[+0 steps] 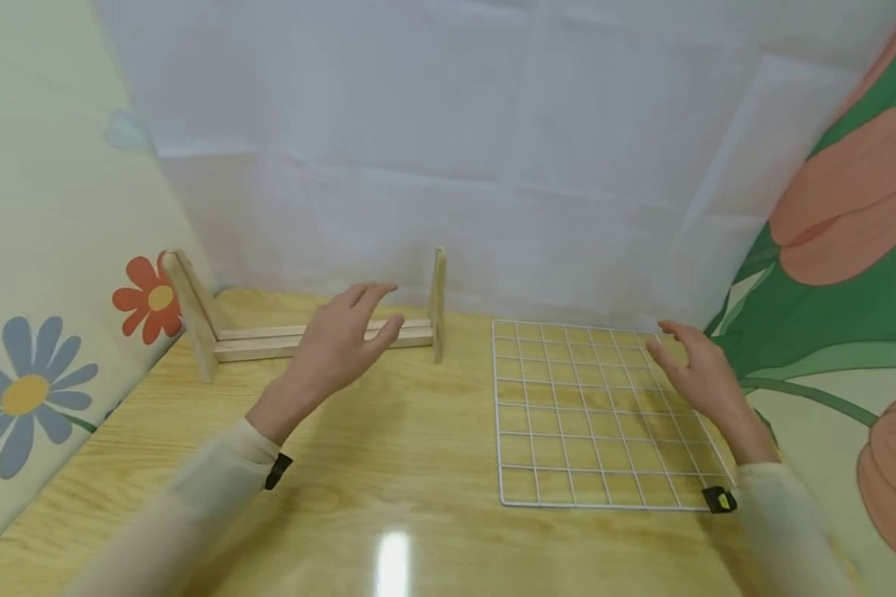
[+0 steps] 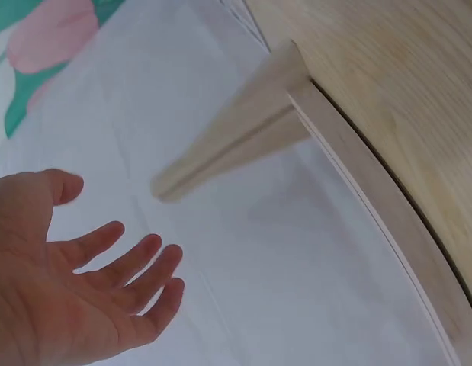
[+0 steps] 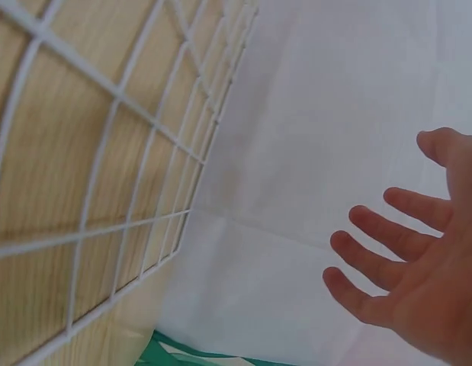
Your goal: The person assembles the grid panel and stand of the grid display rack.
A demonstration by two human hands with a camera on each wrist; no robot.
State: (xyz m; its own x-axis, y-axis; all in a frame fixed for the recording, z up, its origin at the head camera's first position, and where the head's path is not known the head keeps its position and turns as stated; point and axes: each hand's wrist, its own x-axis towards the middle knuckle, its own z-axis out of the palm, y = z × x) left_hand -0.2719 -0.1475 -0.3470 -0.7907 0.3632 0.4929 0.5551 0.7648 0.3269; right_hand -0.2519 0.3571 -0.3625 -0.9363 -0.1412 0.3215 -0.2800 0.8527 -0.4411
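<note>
Left hand [image 1: 343, 340] and right hand [image 1: 698, 371], apart, loose-fingered and empty, hover by the stand [image 1: 260, 348], centre left, and the grid [image 1: 586, 410], lower right, probably pre-grasp with a grip wanted next, though I can't judge clearance.

Indoors, but I can't tell what place: a white sheet [image 1: 418, 99] behind the table [image 1: 426, 431], big flower pictures [image 1: 24, 395] beside it.
</note>
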